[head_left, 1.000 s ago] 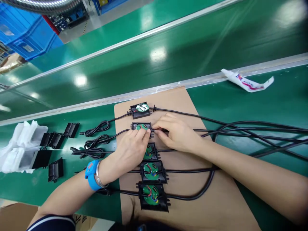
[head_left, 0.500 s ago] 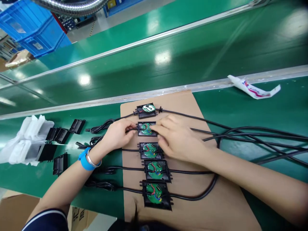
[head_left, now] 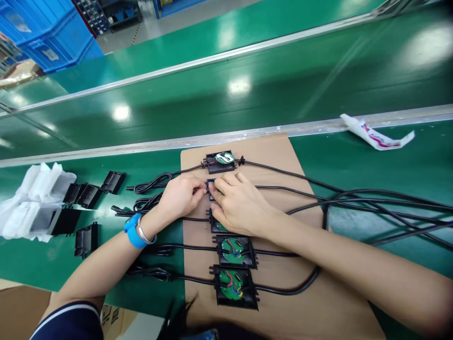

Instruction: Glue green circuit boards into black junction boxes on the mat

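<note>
Several open black plastic housings with green circuit boards form a column on the cardboard. My left hand [head_left: 184, 194] pinches a black cable at the left end of the second housing from the top [head_left: 210, 183]. Over this housing lies my right hand [head_left: 237, 203], fingers bent together and tips pressed at its left end; most of its board is hidden. The third housing [head_left: 216, 225] is partly under the right hand. Farther back sits the top housing [head_left: 221, 165], its round board [head_left: 225, 157] marked with white paste. Closer to me are two more housings, the fourth [head_left: 235, 251] and the fifth [head_left: 236, 288].
Black cables [head_left: 354, 200] run off to the right; coiled leads [head_left: 154, 183] lie left. Empty black shells [head_left: 86, 240] and white foam wrap [head_left: 44, 184] are at the far left. A squeezed white tube [head_left: 377, 134] lies back right. A metal rail [head_left: 155, 146] crosses behind the cardboard [head_left: 290, 311].
My right hand has slid left across the second housing, its fingertips now at the left end and covering the board. My left hand still pinches there. The whole view has shifted slightly.
</note>
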A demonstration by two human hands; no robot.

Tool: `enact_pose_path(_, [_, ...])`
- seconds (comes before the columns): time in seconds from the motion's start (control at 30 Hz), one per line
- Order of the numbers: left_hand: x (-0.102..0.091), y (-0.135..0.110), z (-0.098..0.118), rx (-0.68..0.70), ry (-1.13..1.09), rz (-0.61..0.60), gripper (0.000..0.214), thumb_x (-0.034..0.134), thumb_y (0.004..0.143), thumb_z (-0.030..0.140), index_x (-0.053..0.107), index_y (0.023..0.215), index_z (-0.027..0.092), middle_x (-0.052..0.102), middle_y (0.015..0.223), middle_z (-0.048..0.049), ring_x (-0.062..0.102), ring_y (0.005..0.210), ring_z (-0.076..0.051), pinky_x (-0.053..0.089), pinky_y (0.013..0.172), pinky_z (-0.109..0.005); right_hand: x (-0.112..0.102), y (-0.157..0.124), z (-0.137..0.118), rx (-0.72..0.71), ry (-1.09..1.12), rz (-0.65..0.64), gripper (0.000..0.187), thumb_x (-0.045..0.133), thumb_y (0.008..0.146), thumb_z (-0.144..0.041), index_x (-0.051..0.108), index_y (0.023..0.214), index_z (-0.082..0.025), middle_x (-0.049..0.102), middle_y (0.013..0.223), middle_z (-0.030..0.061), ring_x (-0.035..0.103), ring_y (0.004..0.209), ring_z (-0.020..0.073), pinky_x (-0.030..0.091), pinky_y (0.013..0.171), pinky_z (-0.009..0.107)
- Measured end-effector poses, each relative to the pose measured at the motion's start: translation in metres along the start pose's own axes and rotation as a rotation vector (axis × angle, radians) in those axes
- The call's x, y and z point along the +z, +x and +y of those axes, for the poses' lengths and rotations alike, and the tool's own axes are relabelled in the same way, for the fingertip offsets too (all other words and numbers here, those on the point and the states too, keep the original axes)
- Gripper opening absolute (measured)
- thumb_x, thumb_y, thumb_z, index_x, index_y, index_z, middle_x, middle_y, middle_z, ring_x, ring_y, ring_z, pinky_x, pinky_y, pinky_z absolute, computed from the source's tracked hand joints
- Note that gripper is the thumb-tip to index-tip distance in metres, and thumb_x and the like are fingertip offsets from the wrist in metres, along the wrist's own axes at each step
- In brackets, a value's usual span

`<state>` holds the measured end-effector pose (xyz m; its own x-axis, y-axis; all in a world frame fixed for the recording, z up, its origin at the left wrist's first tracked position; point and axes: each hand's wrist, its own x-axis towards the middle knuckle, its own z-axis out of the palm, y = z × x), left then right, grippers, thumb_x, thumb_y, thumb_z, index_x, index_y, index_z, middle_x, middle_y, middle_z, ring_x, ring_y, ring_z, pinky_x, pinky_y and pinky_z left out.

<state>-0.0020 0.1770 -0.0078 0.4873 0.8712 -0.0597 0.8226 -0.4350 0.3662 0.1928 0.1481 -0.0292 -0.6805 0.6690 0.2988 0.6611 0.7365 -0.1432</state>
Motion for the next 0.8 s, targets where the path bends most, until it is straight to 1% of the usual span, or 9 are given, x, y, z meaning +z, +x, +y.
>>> enact_pose_path(0.1, [-0.014, 0.008, -0.002, 0.037, -0.021, -0.084, 0.012, 0.063, 0.086, 0.020, 0.075, 0.088, 0.020, 0.073, 0.088, -0.0031, 0.066, 0.083, -0.019, 0.051, 0.076, -0.031, -0.007, -0.008, 0.021, -0.025, 0.175, 0.051, 0.036, 0.046, 0.095, -0.031, 0.074, 0.107, -0.011, 0.066, 0.095, 0.0139, 0.051, 0.093, 0.0260, 0.040, 0.081, 0.040])
enact_pose_path(0.17, [-0.022, 0.021, -0.007, 0.016, -0.012, -0.014, 0.015, 0.066, 0.085, 0.022, 0.073, 0.098, 0.020, 0.071, 0.094, -0.0043, 0.064, 0.085, -0.019, 0.051, 0.078, -0.032, -0.007, -0.012, 0.047, 0.081, 0.213, 0.128, 0.036, 0.046, 0.096, -0.032, 0.073, 0.111, -0.015, 0.066, 0.097, 0.0127, 0.053, 0.095, 0.0258, 0.042, 0.086, 0.042])
enact_pose_path(0.2, [-0.024, 0.029, -0.010, -0.013, 0.007, 0.038, 0.020, 0.069, 0.083, 0.023, 0.071, 0.102, 0.018, 0.070, 0.097, -0.0057, 0.063, 0.086, -0.020, 0.050, 0.079, -0.033, -0.006, -0.013, 0.062, 0.167, 0.189, 0.159, 0.036, 0.047, 0.094, -0.034, 0.071, 0.113, -0.014, 0.066, 0.097, 0.0135, 0.054, 0.095, 0.0270, 0.043, 0.088, 0.044])
enact_pose_path(0.27, [-0.024, 0.043, -0.017, -0.061, 0.053, 0.083, 0.021, 0.072, 0.080, 0.024, 0.067, 0.098, 0.015, 0.067, 0.097, -0.0076, 0.061, 0.089, -0.021, 0.048, 0.081, -0.034, 0.000, -0.012, 0.089, 0.321, 0.142, 0.134, 0.036, 0.053, 0.090, -0.036, 0.070, 0.109, -0.010, 0.067, 0.095, 0.0157, 0.056, 0.095, 0.0297, 0.046, 0.085, 0.046])
enact_pose_path(0.33, [-0.022, 0.050, -0.020, -0.081, 0.066, 0.043, 0.010, 0.069, 0.081, 0.021, 0.063, 0.087, 0.016, 0.066, 0.089, -0.0059, 0.060, 0.084, -0.020, 0.046, 0.076, -0.032, 0.004, -0.010, 0.105, 0.381, 0.189, 0.051, 0.028, 0.056, 0.087, -0.033, 0.067, 0.099, -0.010, 0.068, 0.093, 0.0153, 0.060, 0.090, 0.0288, 0.048, 0.080, 0.043])
enact_pose_path(0.4, [-0.023, 0.048, -0.019, -0.097, 0.025, 0.029, 0.003, 0.061, 0.086, 0.020, 0.061, 0.085, 0.017, 0.064, 0.079, -0.0022, 0.058, 0.073, -0.017, 0.042, 0.067, -0.028, 0.001, -0.009, 0.108, 0.386, 0.257, 0.038, 0.019, 0.051, 0.089, -0.027, 0.064, 0.096, -0.014, 0.069, 0.092, 0.0127, 0.062, 0.085, 0.0251, 0.049, 0.076, 0.038])
enact_pose_path(0.53, [-0.033, 0.032, -0.008, -0.105, -0.122, 0.122, 0.015, 0.050, 0.095, 0.029, 0.060, 0.089, 0.019, 0.060, 0.069, 0.0021, 0.050, 0.060, -0.013, 0.034, 0.059, -0.025, -0.027, -0.010, 0.095, 0.328, 0.208, 0.094, 0.020, 0.040, 0.095, -0.026, 0.059, 0.097, -0.019, 0.069, 0.092, 0.0096, 0.062, 0.079, 0.0224, 0.046, 0.071, 0.035])
enact_pose_path(0.67, [-0.039, 0.032, 0.003, -0.093, -0.109, 0.231, 0.016, 0.052, 0.094, 0.029, 0.062, 0.089, 0.018, 0.064, 0.071, 0.0006, 0.051, 0.060, -0.013, 0.035, 0.059, -0.026, -0.051, -0.002, 0.086, 0.266, 0.122, -0.094, 0.025, 0.037, 0.096, -0.031, 0.056, 0.085, -0.019, 0.063, 0.071, 0.0069, 0.055, 0.062, 0.0203, 0.036, 0.060, 0.033])
enact_pose_path(0.8, [-0.034, 0.043, 0.011, -0.060, -0.009, 0.193, 0.017, 0.052, 0.094, 0.028, 0.064, 0.088, 0.017, 0.068, 0.076, -0.0028, 0.057, 0.066, -0.016, 0.037, 0.061, -0.028, -0.052, 0.014, 0.085, 0.236, 0.148, -0.247, 0.032, 0.033, 0.098, -0.031, 0.052, 0.076, -0.019, 0.062, 0.068, 0.0071, 0.053, 0.060, 0.0184, 0.031, 0.058, 0.032])
